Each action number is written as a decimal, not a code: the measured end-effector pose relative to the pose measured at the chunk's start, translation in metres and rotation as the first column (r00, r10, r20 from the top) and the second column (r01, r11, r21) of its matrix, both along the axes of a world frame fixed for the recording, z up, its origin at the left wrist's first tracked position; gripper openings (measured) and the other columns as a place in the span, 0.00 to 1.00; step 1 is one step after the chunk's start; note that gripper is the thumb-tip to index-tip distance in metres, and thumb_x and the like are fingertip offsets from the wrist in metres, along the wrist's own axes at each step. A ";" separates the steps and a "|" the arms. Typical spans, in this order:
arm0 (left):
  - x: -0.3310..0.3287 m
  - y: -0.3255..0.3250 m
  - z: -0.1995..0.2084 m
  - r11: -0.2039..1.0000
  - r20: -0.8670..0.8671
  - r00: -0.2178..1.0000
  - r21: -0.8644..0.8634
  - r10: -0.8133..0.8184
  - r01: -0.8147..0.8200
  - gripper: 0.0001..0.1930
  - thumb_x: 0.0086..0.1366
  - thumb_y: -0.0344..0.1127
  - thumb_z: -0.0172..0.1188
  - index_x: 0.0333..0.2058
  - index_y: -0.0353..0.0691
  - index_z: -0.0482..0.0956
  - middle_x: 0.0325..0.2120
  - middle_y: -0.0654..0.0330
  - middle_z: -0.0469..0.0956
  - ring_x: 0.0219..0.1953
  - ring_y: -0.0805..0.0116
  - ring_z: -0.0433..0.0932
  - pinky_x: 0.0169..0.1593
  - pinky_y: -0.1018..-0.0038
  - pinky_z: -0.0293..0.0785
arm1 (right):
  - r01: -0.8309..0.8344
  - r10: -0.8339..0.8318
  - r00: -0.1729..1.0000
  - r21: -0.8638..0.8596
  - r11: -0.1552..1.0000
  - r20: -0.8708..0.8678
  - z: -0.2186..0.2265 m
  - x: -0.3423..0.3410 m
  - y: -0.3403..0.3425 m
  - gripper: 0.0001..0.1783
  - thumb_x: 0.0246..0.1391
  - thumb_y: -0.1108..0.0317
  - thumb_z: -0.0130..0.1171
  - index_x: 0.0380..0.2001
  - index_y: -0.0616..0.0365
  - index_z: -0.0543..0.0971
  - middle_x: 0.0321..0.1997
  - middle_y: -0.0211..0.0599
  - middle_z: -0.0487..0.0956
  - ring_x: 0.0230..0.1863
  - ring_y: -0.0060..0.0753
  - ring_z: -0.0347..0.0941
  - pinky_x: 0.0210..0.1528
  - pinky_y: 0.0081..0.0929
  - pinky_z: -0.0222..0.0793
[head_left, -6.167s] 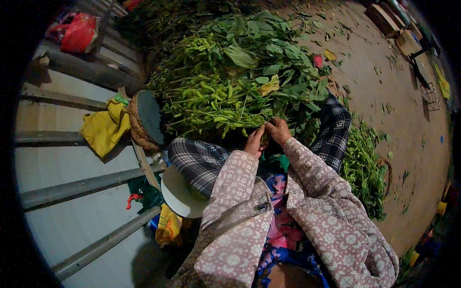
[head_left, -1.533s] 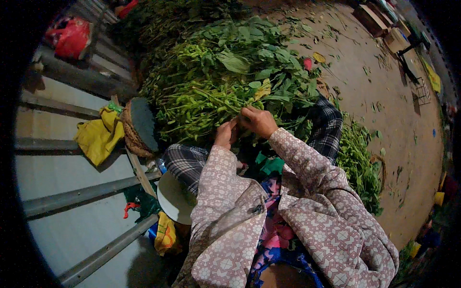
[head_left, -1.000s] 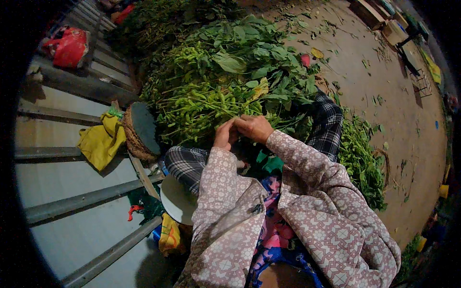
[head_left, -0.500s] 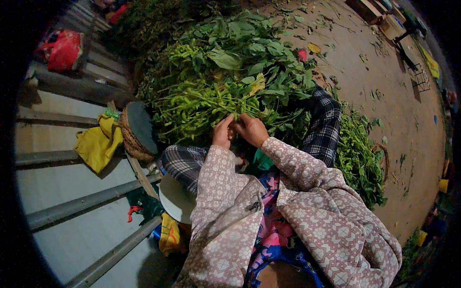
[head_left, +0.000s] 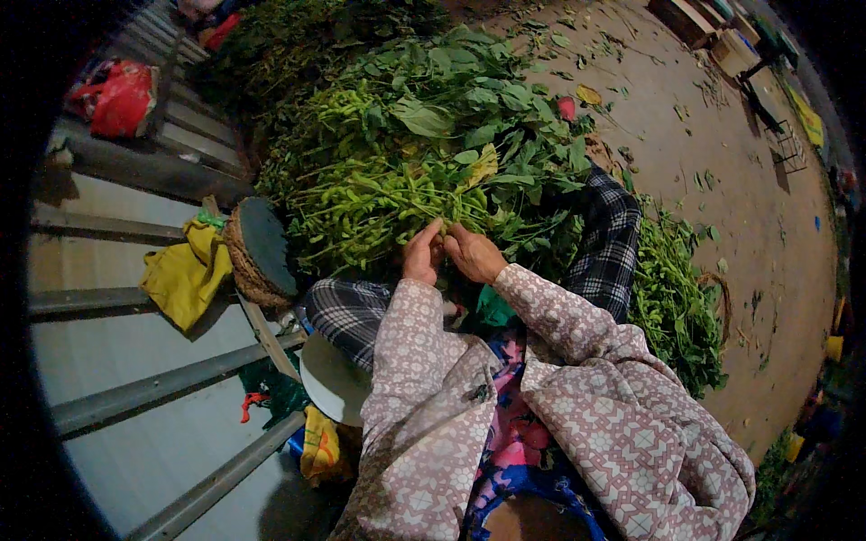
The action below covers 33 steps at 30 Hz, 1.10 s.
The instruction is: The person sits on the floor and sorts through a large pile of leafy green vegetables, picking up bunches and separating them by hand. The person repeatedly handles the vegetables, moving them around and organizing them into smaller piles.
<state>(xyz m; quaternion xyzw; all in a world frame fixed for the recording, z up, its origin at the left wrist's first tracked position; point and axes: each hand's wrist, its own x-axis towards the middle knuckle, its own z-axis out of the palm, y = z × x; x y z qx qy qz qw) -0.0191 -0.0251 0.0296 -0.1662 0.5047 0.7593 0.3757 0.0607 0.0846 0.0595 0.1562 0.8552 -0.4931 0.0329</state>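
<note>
Curling inward, fingertips (head_left: 436,228) close together: left hand (head_left: 421,256) and right hand (head_left: 476,256) at the near edge of plump, thin-stemmed green pods (head_left: 350,206); cannot tell whether they pinch any. Broad green leaves (head_left: 422,117) heaped beyond. Left: round, rough brown-sided pad (head_left: 262,242), flat dark-grey top.

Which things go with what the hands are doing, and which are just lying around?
In use, it seems: left hand, right hand, green plants, pods.

Probably just lying around: yellow cloth, red bag, tan box.
</note>
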 end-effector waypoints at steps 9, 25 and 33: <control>-0.003 -0.006 -0.014 0.990 0.089 0.994 0.130 -0.058 0.046 0.06 0.59 0.38 0.57 0.26 0.45 0.73 0.17 0.71 0.66 0.15 0.82 0.61 0.15 0.84 0.52 | 0.014 -0.029 0.999 -0.412 0.911 -0.030 -0.025 -0.003 0.007 0.14 0.59 0.59 0.42 0.34 0.60 0.68 0.24 0.42 0.75 0.23 0.40 0.72 0.25 0.35 0.66; 0.004 -0.006 -0.012 0.991 -0.154 0.980 0.003 -0.129 0.131 0.09 0.59 0.40 0.57 0.27 0.43 0.72 0.19 0.69 0.69 0.17 0.81 0.64 0.18 0.82 0.58 | 0.278 0.063 0.948 -0.907 0.317 0.312 -0.002 -0.003 0.017 0.11 0.58 0.59 0.45 0.28 0.52 0.68 0.16 0.24 0.64 0.11 0.17 0.51 0.12 0.17 0.43; 0.011 0.004 -0.013 0.971 -0.186 0.980 -0.236 -0.078 0.033 0.10 0.61 0.41 0.48 0.31 0.41 0.73 0.26 0.65 0.72 0.28 0.73 0.72 0.32 0.75 0.69 | 0.134 -0.118 0.991 -0.476 0.869 0.063 -0.014 -0.010 0.031 0.16 0.56 0.56 0.49 0.28 0.59 0.71 0.18 0.29 0.69 0.17 0.23 0.62 0.18 0.23 0.58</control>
